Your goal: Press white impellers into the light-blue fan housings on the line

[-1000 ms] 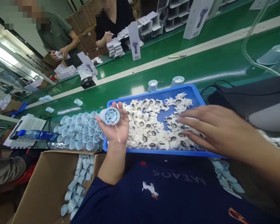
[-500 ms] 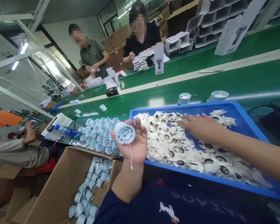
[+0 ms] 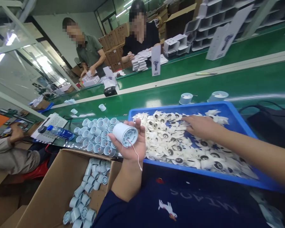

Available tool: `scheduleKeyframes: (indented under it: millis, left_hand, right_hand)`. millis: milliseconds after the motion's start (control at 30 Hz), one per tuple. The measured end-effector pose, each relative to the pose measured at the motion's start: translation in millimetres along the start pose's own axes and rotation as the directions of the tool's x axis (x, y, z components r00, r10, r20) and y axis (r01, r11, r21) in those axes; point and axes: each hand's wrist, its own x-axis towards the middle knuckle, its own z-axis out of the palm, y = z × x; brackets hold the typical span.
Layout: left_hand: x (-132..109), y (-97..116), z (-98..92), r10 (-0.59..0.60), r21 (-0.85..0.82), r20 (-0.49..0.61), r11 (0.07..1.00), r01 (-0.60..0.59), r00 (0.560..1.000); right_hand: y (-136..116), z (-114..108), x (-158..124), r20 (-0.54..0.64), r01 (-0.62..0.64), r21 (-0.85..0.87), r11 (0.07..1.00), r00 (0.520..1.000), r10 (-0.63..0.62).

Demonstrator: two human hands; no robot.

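Note:
My left hand [image 3: 133,148], palm up, holds a light blue cylindrical housing [image 3: 125,134] between thumb and fingers. The ribbed end of the housing faces me, and a thin white wire hangs from its centre over my wrist. Over the blue tray [image 3: 243,122], my right hand [image 3: 199,126] reaches down into a heap of white fan wheels [image 3: 166,136] with dark round hubs. Its fingertips are bent and closed on a white fan wheel [image 3: 185,123] at the heap's far side; they are partly hidden.
Left of the tray stand rows of blue housings [image 3: 95,131], with a water bottle [image 3: 60,132] beyond them. A cardboard box [image 3: 45,186] below holds more housings. Several cups, including a blue one [image 3: 186,98], sit on the green conveyor [image 3: 142,95]. Two people work across it.
The view has shifted slightly. My left hand has tilted the housing so more of its side shows. The fingers of my right hand have drawn in and bent among the fan wheels.

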Motion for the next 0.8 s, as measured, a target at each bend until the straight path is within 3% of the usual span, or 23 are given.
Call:
scheduleKeyframes:
  millis: [100, 200, 367, 467, 533, 700, 733, 800]
  left_hand:
    - [2.6, -11.6, -0.7, -0.102, -0.106, 0.050, 0.989, 0.107, 0.994]
    - [1.9, -20.1, -1.0, -0.195, -0.066, 0.207, 0.975, 0.212, 0.959]
    - [-1.8, -19.7, -4.5, -0.162, 0.099, 0.486, 0.987, 0.130, 0.859]
    - [-2.9, -17.4, -11.6, -0.144, 0.193, 0.548, 0.980, 0.044, 0.824]
    - [-3.8, -16.7, -14.8, -0.127, 0.302, 0.560, 0.952, -0.058, 0.819]
    - [-7.4, -16.7, 3.6, -0.095, 0.533, 0.622, 0.778, -0.331, 0.777]
    - [-8.1, -17.1, 10.9, -0.081, 0.552, 0.638, 0.741, -0.381, 0.766]
    - [-9.7, -17.9, 25.2, -0.060, 0.582, 0.659, 0.672, -0.458, 0.749]
  right_hand:
    - [-2.7, -10.9, 8.2, 0.119, -0.084, 0.010, 0.996, 0.989, 0.082]
    - [-5.2, -19.9, 16.3, 0.211, -0.170, 0.037, 0.985, 0.964, 0.159]
    - [-6.9, -25.9, 26.9, 0.328, -0.340, 0.150, 0.928, 0.903, 0.278]
    - [-5.9, -32.3, 16.6, 0.281, -0.348, 0.330, 0.878, 0.924, 0.260]
    - [-6.6, -40.1, -2.4, 0.216, -0.290, 0.512, 0.809, 0.955, 0.206]
    - [-17.0, -56.7, -67.0, 0.109, -0.084, 0.904, 0.419, 0.993, -0.036]
    - [-19.1, -57.3, -77.0, 0.094, -0.066, 0.955, 0.289, 0.992, -0.084]
    - [-22.2, -56.3, -91.0, 0.063, -0.076, 0.995, -0.067, 0.983, -0.174]
